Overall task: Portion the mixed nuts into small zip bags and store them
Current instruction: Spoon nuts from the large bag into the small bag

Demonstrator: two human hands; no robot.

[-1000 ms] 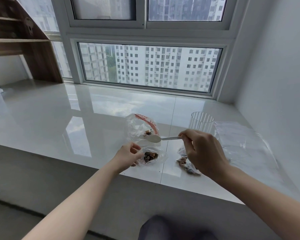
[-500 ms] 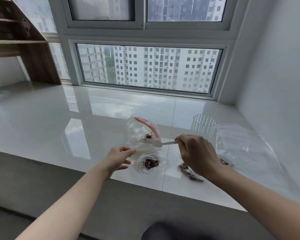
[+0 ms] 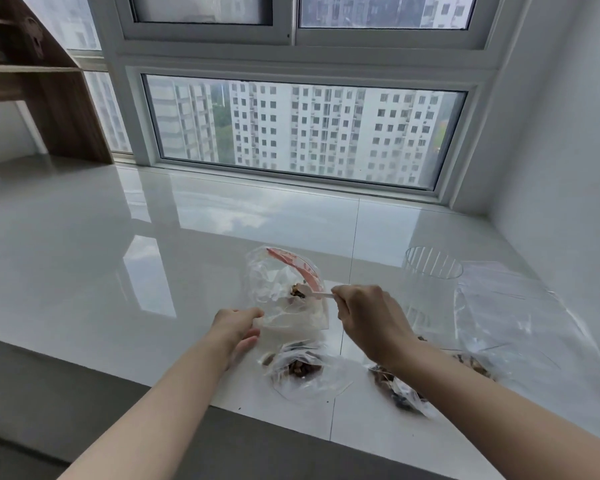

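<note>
A clear zip bag with a red strip (image 3: 284,282) stands open on the glossy sill, a few nuts inside. My left hand (image 3: 238,329) pinches its lower left edge. My right hand (image 3: 368,317) grips a white plastic spoon (image 3: 317,295) whose bowl is inside the bag's mouth among the nuts. In front lies a small filled bag of nuts (image 3: 302,370). Another bag of mixed nuts (image 3: 399,391) lies partly under my right forearm.
A ribbed clear plastic cup (image 3: 430,275) stands to the right of the spoon, and a pile of clear bags (image 3: 513,317) lies beyond it near the right wall. A wooden shelf (image 3: 39,81) stands at the far left. The sill's front edge (image 3: 187,400) runs below my arms.
My left hand left the small filled bag and took hold of the open bag's edge. My right hand pushed the spoon into that bag's mouth.
</note>
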